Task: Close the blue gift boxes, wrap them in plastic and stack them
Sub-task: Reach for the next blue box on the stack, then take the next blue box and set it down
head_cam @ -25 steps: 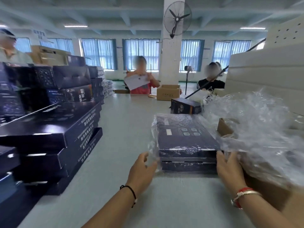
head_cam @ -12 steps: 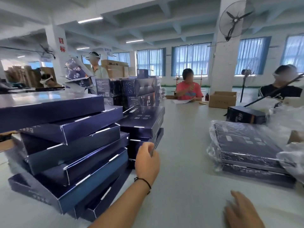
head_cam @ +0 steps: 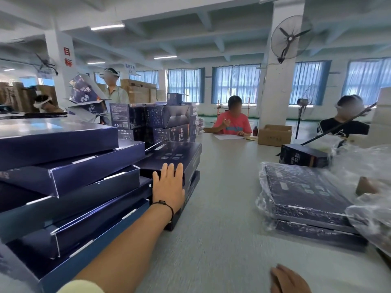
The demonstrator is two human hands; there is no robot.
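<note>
A long pale table [head_cam: 228,208] runs toward blue-curtained windows [head_cam: 236,84] along the far wall. White pillars carry a wall fan [head_cam: 291,38] and red characters [head_cam: 67,58], under lit ceiling tubes [head_cam: 106,27]. Brown cartons [head_cam: 137,90], possibly stacked, stand behind.

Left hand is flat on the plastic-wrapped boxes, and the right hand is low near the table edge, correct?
Not quite. The head view shows the left hand flat on an unwrapped blue box in the pile on the left. The plastic-wrapped boxes lie untouched to the right. The right hand is low near the table edge.
</note>
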